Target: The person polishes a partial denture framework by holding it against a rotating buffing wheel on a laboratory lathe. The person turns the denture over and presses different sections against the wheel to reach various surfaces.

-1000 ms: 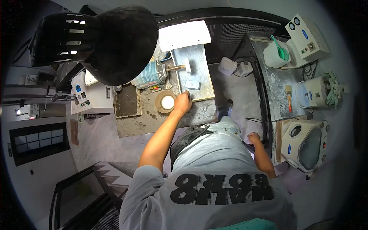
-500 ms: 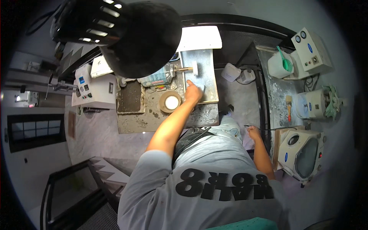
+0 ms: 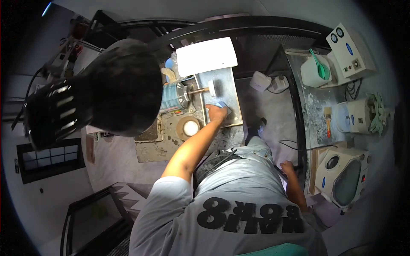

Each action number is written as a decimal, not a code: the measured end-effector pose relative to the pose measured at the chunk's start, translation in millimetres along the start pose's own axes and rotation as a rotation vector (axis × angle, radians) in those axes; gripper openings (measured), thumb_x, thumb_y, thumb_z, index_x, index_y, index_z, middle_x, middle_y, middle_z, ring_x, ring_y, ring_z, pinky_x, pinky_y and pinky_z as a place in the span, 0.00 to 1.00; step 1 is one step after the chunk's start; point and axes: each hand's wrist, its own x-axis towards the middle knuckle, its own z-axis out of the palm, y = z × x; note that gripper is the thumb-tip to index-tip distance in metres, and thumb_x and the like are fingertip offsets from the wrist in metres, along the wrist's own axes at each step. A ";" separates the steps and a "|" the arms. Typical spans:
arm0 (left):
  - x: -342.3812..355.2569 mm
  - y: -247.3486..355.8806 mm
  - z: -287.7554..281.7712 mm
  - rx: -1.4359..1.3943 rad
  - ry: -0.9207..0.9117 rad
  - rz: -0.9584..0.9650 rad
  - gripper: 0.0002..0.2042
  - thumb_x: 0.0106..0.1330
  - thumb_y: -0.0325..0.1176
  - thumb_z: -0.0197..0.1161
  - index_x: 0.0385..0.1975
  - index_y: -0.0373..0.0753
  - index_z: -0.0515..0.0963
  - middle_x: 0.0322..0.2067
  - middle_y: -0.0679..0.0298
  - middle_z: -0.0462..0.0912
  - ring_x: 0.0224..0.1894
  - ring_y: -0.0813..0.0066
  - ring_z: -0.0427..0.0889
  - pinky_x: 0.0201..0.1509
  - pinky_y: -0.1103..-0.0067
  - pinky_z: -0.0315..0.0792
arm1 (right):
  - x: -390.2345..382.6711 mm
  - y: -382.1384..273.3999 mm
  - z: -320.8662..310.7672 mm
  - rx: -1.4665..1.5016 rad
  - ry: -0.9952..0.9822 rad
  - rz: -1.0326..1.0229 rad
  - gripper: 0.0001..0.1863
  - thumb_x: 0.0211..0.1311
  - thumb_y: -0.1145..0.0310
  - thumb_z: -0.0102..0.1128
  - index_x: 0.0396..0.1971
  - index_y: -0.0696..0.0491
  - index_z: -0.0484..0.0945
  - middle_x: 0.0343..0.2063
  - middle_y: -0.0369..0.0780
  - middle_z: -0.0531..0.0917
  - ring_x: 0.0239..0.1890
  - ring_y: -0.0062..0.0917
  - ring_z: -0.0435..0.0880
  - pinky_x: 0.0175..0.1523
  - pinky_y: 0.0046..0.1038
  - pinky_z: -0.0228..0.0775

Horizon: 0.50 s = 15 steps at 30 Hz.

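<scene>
My left hand (image 3: 217,112) is closed on a pale blue block (image 3: 221,105) inside the shallow metal tray (image 3: 239,107). Just above it, a white wheel (image 3: 212,88) sits on the shaft of the blue motor (image 3: 171,96). A tan bowl (image 3: 182,131) with white contents stands left of my left wrist. My right hand (image 3: 287,167) is low by my hip, fingers curled; whether anything is in them is too small to make out.
A black lamp (image 3: 115,85) covers the upper left of the workbench (image 3: 153,151). A white cover (image 3: 207,55) tops the tray. The right counter (image 3: 315,132) holds a brush (image 3: 328,119), a white container (image 3: 309,74) and machines (image 3: 344,179). Two jugs (image 3: 259,81) stand below.
My left hand has moved from the tray's front edge up onto the blue block and gripped it. The view has shifted, with the lamp now lower and further left.
</scene>
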 end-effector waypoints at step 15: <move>-45.2 -7.9 -51.8 -0.066 -0.006 0.581 0.26 0.48 0.34 0.72 0.44 0.34 0.67 0.32 0.51 0.80 0.36 0.59 0.81 0.40 0.70 0.73 | -56.9 -439.7 -40.0 0.188 -0.168 -0.928 0.31 0.48 0.52 0.69 0.45 0.60 0.74 0.40 0.45 0.81 0.38 0.25 0.80 0.43 0.26 0.72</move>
